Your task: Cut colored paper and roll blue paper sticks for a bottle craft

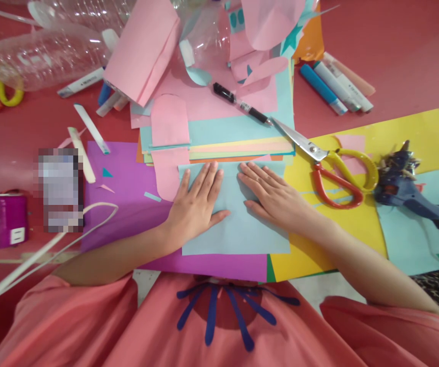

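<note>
A light blue sheet of paper (238,229) lies in front of me, over purple paper (124,204) and yellow paper (303,244). My left hand (196,204) rests flat on its left part, fingers stretched toward the upper edge. On the right part lies my right hand (273,199), its fingers also extended and slightly apart. Pink cut paper (169,122) sits just beyond my left hand. Scissors with red and yellow handles (319,153) lie to the right of my right hand, their tip near a black pen (242,104).
A glue gun (406,188) with a cord rests at the right. Markers (322,87), a folded pink paper shape (143,51) and plastic bottles (47,56) lie farther back. At the left are a phone (61,188), a purple power block (1,219) and white cables (24,265).
</note>
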The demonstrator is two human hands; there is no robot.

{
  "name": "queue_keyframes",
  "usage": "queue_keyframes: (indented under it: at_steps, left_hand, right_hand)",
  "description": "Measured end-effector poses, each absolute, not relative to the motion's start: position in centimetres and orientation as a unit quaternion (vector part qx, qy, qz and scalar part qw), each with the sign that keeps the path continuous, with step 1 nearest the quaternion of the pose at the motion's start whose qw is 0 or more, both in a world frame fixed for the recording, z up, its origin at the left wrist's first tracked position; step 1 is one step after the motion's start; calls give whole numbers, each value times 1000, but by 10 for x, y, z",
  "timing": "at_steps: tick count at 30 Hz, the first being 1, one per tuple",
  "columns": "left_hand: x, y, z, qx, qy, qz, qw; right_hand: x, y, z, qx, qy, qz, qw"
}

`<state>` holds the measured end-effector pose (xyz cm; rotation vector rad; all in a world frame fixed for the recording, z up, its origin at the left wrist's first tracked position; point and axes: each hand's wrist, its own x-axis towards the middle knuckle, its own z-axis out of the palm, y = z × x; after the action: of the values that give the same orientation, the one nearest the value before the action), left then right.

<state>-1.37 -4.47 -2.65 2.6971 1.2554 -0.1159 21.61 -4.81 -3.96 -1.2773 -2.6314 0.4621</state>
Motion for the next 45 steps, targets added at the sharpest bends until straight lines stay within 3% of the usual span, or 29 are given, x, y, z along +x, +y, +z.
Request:
queue_keyframes:
  at_steps: [17, 30, 45]
  left_hand:
    - [-14, -43, -22, 904, 419, -48, 66]
    - [-11, -36, -21, 913, 400, -56, 55]
    - [-15, -30, -20, 924, 381, -19, 22]
  right_hand:
    - [214, -47, -37, -426, -890, 131, 93]
    - [189, -41, -42, -412, -894, 45, 167]
    - [186, -45, -35, -454, -880, 32, 137]
